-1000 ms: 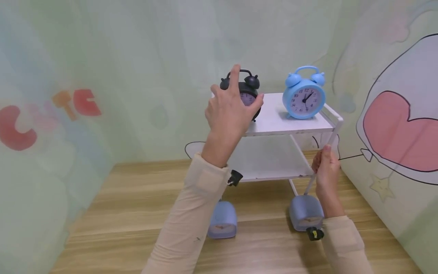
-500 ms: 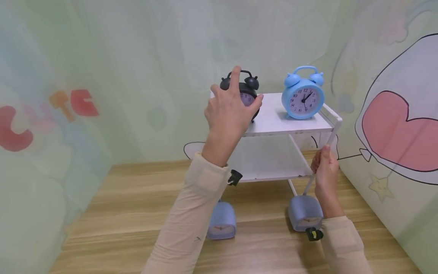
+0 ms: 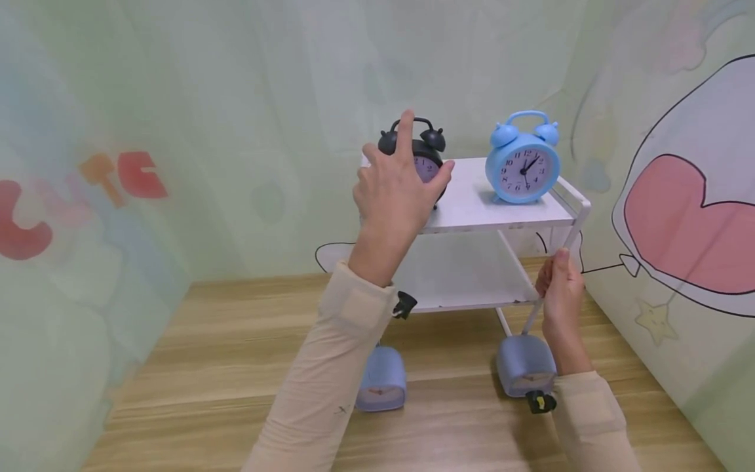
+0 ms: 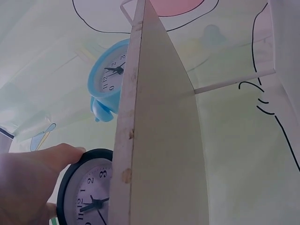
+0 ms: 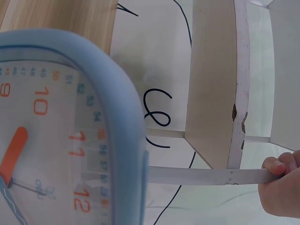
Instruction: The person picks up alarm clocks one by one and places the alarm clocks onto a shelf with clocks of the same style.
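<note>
My left hand point(image 3: 392, 190) grips a black twin-bell alarm clock point(image 3: 427, 168) on the left part of a white rack's top shelf point(image 3: 466, 196). The thumb lies along the clock's right side, one finger reaches up by its handle, and the hand covers much of the dial. In the left wrist view the thumb touches the rim of the black clock point(image 4: 93, 187). My right hand point(image 3: 563, 288) holds the rack's front right post point(image 3: 571, 237) below the top shelf; the right wrist view shows fingers curled round this post point(image 5: 201, 176).
A light blue twin-bell alarm clock point(image 3: 522, 172) stands upright on the top shelf's right side. Below is a lower shelf point(image 3: 466, 275). Two square blue clocks point(image 3: 382, 380) sit by the rack's front feet, the right clock point(image 3: 526, 367) near my right wrist. Patterned walls stand behind and beside.
</note>
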{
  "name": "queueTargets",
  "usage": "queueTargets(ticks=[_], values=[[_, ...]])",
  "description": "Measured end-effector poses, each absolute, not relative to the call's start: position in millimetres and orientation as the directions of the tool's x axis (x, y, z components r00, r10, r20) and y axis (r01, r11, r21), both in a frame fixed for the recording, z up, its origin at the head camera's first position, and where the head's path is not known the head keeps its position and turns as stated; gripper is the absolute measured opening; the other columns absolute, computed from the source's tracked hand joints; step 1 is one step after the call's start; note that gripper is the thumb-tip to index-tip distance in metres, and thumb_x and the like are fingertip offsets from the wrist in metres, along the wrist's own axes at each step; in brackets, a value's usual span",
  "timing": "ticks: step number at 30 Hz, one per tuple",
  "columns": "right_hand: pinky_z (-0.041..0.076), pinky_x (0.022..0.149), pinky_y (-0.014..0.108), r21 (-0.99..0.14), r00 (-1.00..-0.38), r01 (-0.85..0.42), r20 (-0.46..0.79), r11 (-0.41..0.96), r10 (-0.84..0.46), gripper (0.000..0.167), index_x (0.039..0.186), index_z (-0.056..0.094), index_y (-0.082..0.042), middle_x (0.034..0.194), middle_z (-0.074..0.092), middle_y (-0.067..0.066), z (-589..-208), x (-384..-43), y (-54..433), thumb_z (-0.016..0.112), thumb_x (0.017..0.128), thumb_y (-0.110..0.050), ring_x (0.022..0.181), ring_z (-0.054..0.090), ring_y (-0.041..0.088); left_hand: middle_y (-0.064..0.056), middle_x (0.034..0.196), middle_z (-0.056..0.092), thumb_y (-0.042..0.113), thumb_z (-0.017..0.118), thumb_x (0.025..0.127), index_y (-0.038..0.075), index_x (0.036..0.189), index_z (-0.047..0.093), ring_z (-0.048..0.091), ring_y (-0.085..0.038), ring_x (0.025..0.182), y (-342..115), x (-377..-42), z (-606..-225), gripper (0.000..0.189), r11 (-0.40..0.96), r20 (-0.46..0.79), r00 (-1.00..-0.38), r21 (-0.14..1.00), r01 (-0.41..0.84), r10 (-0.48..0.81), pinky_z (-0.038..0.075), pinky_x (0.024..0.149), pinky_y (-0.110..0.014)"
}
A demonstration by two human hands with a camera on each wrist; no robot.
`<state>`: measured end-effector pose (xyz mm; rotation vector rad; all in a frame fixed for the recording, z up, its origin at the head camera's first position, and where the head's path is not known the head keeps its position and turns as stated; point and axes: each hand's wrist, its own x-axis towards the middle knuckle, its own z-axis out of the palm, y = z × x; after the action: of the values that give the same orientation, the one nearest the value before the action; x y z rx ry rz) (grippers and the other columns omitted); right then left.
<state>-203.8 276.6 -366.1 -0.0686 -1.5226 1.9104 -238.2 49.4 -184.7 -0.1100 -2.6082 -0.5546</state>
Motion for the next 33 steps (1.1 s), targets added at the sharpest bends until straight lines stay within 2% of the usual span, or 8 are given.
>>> queueTargets(ticks=[11,18,22,27,33], values=[[0.022,0.045,0.021,-0.874,-0.768,-0.470,0.337,-0.122,0.544,0.045,0.069,0.041,-0.007,0.056,0.036,-0.001,-366.0,-206.1,274.7,0.040,0.108,-0.030,0.047,0.029,0.009,-0.021,0.125,0.047,0.075,0.048,0.088,0.042,0.158,0.002,0.057,-0.035,0.085,47.4,-237.4,-185.8,0.090,0.918,0.463,-0.886,0.358,0.169,-0.017,0.053,0.062,-0.038],[0.022,0.045,0.020,-0.877,-0.763,-0.468,0.339,-0.109,0.551,0.046,0.069,0.041,-0.008,0.056,0.036,-0.001,-366.2,-206.8,276.4,0.041,0.108,-0.031,0.047,0.029,0.010,-0.023,0.139,0.036,0.083,0.040,0.084,0.041,0.157,-0.008,0.050,-0.036,0.103,47.1,-228.7,-183.1,0.097,0.920,0.481,-0.876,0.360,0.156,-0.039,0.053,0.060,-0.038],[0.023,0.045,0.022,-0.880,-0.766,-0.464,0.338,-0.106,0.546,0.045,0.069,0.042,-0.008,0.057,0.036,-0.001,-365.5,-206.5,276.4,0.041,0.108,-0.032,0.048,0.028,0.011,-0.021,0.144,0.032,0.079,0.038,0.088,0.033,0.157,-0.002,0.046,-0.035,0.110,44.1,-213.5,-177.4,0.092,0.927,0.559,-0.828,0.335,0.166,-0.054,0.054,0.062,-0.038],[0.023,0.046,0.021,-0.878,-0.761,-0.468,0.344,-0.100,0.550,0.045,0.069,0.042,-0.009,0.057,0.036,0.000,-364.5,-206.8,276.4,0.041,0.108,-0.032,0.048,0.028,0.012,-0.018,0.142,0.036,0.072,0.041,0.092,0.027,0.156,0.010,0.048,-0.032,0.112,38.2,-191.5,-176.8,0.084,0.922,0.676,-0.736,0.315,0.226,-0.051,0.052,0.061,-0.037],[0.022,0.045,0.019,-0.871,-0.757,-0.477,0.341,-0.115,0.558,0.045,0.068,0.043,-0.009,0.055,0.036,-0.001,-365.1,-207.1,275.7,0.041,0.108,-0.029,0.046,0.029,0.009,-0.015,0.132,0.042,0.060,0.053,0.094,0.022,0.149,0.027,0.050,-0.030,0.103,28.2,-166.4,-191.9,0.072,0.889,0.768,-0.639,0.315,0.332,-0.033,0.050,0.056,-0.035]])
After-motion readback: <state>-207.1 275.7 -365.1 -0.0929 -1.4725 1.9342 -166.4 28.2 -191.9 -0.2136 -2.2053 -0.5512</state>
